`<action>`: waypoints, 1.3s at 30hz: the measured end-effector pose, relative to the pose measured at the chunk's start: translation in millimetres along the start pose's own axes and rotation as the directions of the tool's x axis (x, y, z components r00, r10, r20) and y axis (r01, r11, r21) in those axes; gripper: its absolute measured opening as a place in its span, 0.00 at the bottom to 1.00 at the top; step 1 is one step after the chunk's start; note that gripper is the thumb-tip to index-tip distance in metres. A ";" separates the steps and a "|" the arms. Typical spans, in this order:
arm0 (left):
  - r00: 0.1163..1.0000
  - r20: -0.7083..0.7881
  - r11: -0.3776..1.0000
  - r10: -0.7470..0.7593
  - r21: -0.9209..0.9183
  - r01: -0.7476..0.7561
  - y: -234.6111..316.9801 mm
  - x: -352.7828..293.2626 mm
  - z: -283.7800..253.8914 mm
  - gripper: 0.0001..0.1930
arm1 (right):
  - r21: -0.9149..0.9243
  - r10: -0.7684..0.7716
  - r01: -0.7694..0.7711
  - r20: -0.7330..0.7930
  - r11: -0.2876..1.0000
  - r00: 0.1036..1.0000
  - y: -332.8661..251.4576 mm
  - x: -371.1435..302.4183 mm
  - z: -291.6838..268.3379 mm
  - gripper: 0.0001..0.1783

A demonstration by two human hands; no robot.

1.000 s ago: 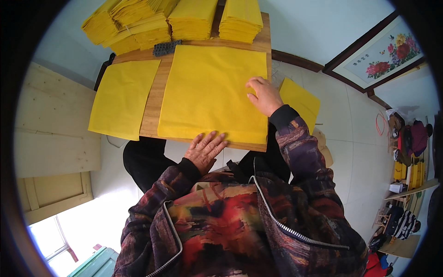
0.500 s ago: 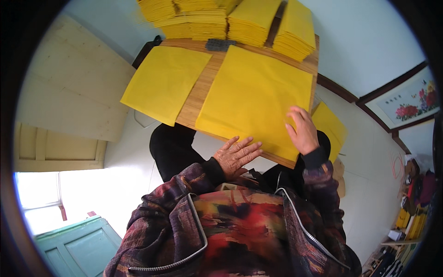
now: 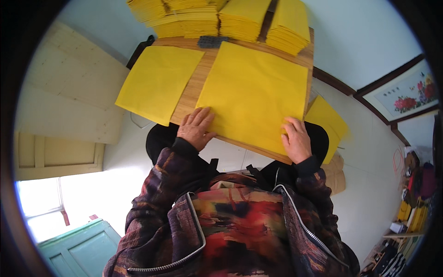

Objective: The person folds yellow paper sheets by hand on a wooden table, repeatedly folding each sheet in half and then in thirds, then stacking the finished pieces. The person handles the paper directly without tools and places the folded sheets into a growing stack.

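Observation:
A large yellow sheet (image 3: 256, 87), fabric-like with light creases, lies flat on a wooden table (image 3: 188, 102) in front of me. My left hand (image 3: 196, 129) rests at its near left corner, fingers stretched onto the sheet and the thumb apart. On the near right part of the sheet lies my right hand (image 3: 296, 140), its fingers loosely bent and the thumb spread away from them. Neither hand is lifting the sheet. To the left, a smaller yellow piece (image 3: 159, 83) lies flat, overhanging the near table edge.
Tall stacks of folded yellow pieces (image 3: 244, 21) line the table's far side, with a dark grey pad (image 3: 212, 42) before them. Another yellow piece (image 3: 326, 123) hangs low beyond my right knee. A framed flower picture (image 3: 406, 92) leans at right; a pale board (image 3: 69, 87) stands at left.
My left hand has moved left and away from me, from the near edge's middle to the sheet's left corner. My right hand has come down and slightly nearer, onto the sheet.

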State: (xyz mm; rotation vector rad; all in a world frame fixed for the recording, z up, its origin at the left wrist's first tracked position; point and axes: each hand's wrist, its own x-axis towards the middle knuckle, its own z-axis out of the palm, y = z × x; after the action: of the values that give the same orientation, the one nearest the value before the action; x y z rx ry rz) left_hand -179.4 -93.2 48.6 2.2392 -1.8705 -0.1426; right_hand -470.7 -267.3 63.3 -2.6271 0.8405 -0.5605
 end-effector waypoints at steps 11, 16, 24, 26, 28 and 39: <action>0.990 0.047 0.991 0.131 -0.046 -0.129 -16.7 4.2 -19.6 0.42 | 0.142 0.128 -0.128 0.007 0.981 0.992 7.7 -12.1 -23.5 0.21; 0.981 0.033 0.982 0.189 0.004 -0.189 -21.6 10.9 -22.7 0.37 | -0.003 0.046 -0.046 0.219 0.999 0.975 0.0 -30.0 -28.9 0.40; 0.973 -0.044 0.973 0.228 -0.013 -0.229 -40.1 -5.9 -11.3 0.27 | -0.057 0.022 -0.004 0.321 0.998 0.947 -16.2 -51.8 -37.8 0.43; 0.974 -0.057 0.971 0.218 -0.089 -0.222 -43.7 -8.9 -13.5 0.26 | -0.065 -0.002 0.025 0.329 0.998 0.944 -14.7 -53.5 -37.2 0.43; 0.978 -0.026 0.972 0.205 -0.110 -0.207 -44.9 -9.4 -15.3 0.26 | -0.050 -0.020 0.037 0.313 0.998 0.950 -11.5 -55.3 -36.2 0.41; 0.942 0.196 0.950 0.271 0.101 -0.295 -63.0 9.7 -42.7 0.36 | -0.089 -0.024 0.053 0.301 0.995 0.953 1.7 -54.1 -36.8 0.49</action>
State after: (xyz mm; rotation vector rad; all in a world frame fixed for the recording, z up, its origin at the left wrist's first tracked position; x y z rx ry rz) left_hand -108.0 -87.8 76.3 2.0638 -2.3390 -0.1864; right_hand -528.9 -242.5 80.2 -2.7246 0.7375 -0.1242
